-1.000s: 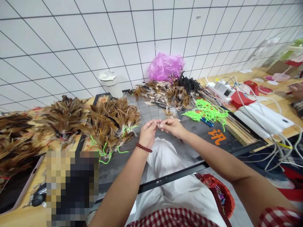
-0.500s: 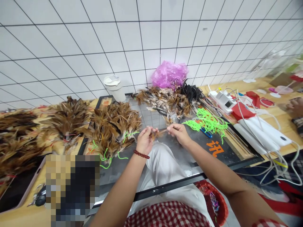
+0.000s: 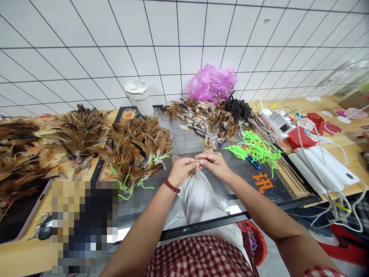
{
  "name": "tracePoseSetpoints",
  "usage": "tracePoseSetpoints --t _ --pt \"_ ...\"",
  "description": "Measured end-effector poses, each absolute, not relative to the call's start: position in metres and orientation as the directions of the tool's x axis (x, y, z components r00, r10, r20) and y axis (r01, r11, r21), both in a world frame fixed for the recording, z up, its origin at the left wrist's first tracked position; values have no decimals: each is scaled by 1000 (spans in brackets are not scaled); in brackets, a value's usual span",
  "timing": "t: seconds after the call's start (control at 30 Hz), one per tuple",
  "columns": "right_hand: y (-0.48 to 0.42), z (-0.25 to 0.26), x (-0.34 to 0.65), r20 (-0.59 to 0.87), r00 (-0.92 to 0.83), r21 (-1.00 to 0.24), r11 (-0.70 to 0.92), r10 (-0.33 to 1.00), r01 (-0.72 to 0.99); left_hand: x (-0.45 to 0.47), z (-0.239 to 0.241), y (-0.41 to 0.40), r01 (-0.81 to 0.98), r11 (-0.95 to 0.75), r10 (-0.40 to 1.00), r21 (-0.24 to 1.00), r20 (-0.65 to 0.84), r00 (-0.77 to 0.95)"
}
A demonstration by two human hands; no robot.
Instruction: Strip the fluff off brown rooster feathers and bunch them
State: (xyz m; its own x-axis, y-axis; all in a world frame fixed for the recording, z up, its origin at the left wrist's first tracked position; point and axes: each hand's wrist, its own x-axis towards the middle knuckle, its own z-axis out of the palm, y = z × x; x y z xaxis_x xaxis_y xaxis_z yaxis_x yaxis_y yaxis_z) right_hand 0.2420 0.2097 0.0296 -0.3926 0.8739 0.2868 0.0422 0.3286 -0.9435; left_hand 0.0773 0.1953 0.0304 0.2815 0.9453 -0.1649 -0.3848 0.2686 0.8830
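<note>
My left hand (image 3: 182,170), with a red bead bracelet at the wrist, and my right hand (image 3: 212,163) meet fingertip to fingertip above a dark glass table top (image 3: 259,181). Both pinch a small brown feather tuft (image 3: 193,172) that hangs between them. A heap of finished brown feather bundles (image 3: 138,148) with green cord ends lies just left of my hands. Loose brown and black feathers (image 3: 207,117) are piled beyond them. A tangle of neon green cord (image 3: 255,148) lies to the right, over a blue tool.
More feather bundles (image 3: 37,142) cover the wooden table at left. A white lidded cup (image 3: 138,96) and a pink plastic bag (image 3: 212,81) stand by the tiled wall. White devices and cables (image 3: 317,161) crowd the right side. A red basket (image 3: 253,242) sits below.
My hands had drawn slightly apart with the tuft stretched between them; now they are back together, fingertips touching. The camera tilted and shifted a little.
</note>
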Motion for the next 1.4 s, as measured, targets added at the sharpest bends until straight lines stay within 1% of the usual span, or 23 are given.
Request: tracePoseSetpoints --t 0.1,0.27,0.43,0.53,0.6,0.7,0.77,0.8,0.87,0.9,0.93,0.97,1.0,1.03,1.07,1.1,1.17,1.2,1.3,1.4 --pt "210 27 242 279 -388 -954 300 878 -6 76 33 196 -364 300 929 882 -184 321" --pt "209 30 243 360 -372 -916 401 855 34 76 38 195 -332 303 927 893 -197 318" --pt "209 30 242 289 -371 -949 315 883 11 77 36 193 -284 278 943 918 -204 264" --pt "207 28 241 277 -390 -953 302 878 3 77 34 193 -255 254 946 933 -186 264" --pt "206 27 241 280 -400 -947 321 873 37 77 34 193 -228 248 943 942 -181 279" --pt "208 28 242 310 -389 -912 386 868 136 78 32 193 -195 259 931 946 -190 313" --pt "210 31 242 345 -352 -872 436 870 222 78 32 193 -216 235 941 948 -166 296" --pt "209 34 242 368 -314 -846 455 875 277 78 32 193 -259 222 951 940 -150 269" --pt "199 39 239 408 -228 -776 467 884 424 76 35 194 -416 199 973 887 -129 189" --pt "188 42 236 416 -212 -727 464 884 506 73 38 194 -510 193 980 839 -134 150" --pt "174 44 231 409 -235 -668 465 882 581 71 41 194 -592 175 984 787 -132 116" --pt "157 44 225 371 -310 -599 481 875 640 67 45 195 -640 156 988 752 -131 87" --pt "139 44 218 326 -416 -531 529 849 662 64 49 196 -658 142 989 739 -132 65" --pt "120 42 210 276 -546 -479 606 791 635 60 54 196 -675 78 993 734 -114 -9" --pt "104 40 202 230 -645 -446 668 729 595 57 59 197 -666 48 995 745 -96 -36" --pt "92 37 196 188 -719 -423 716 669 555 55 63 197 -654 11 995 757 -74 -68" --pt "84 30 195 102 -769 -392 736 631 551 52 72 197 -635 -39 993 772 -38 -108" --pt "88 28 201 73 -761 -378 724 645 577 51 77 196 -629 -47 993 776 -29 -111" --pt "120 23 245 47 -651 -293 633 758 716 49 87 190 -625 -69 994 777 1 -108" --pt "148 23 302 68 -521 -199 523 851 829 42 95 181 -614 -96 992 784 27 -120"
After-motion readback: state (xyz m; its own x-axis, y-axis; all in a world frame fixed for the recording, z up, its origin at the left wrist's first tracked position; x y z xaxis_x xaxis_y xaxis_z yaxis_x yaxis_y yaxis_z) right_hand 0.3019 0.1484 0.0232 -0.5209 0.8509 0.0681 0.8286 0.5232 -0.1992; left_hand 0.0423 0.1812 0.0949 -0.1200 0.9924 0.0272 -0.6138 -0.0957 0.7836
